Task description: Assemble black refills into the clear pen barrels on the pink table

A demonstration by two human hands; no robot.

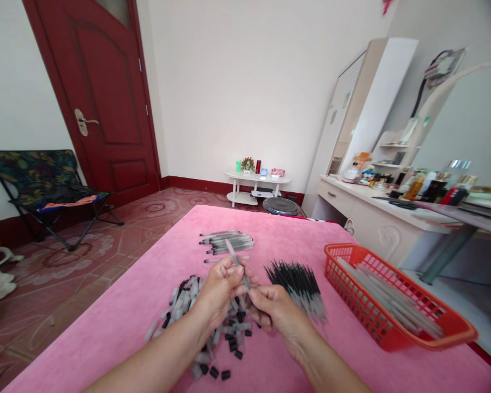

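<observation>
I hold a slim, translucent pen (231, 252) over the middle of the pink-covered table (123, 322), its upper end pointing up and away from me, slightly to my left. My left hand (225, 281) is closed around its middle, and my right hand (272, 307) pinches the lower end between thumb and fingers, so the two sit close together; whether they touch I can't tell. Just beyond them lies a stack of pens with dark tips (229, 241), roughly side by side. Below and around my left hand spreads a loose heap of clear and black small parts (184, 297). Next to my right hand is a bundle of black-and-clear refills (297, 284), points facing away. Farther right, a red basket (362, 321) holds long, pale tubes (393, 297).
</observation>
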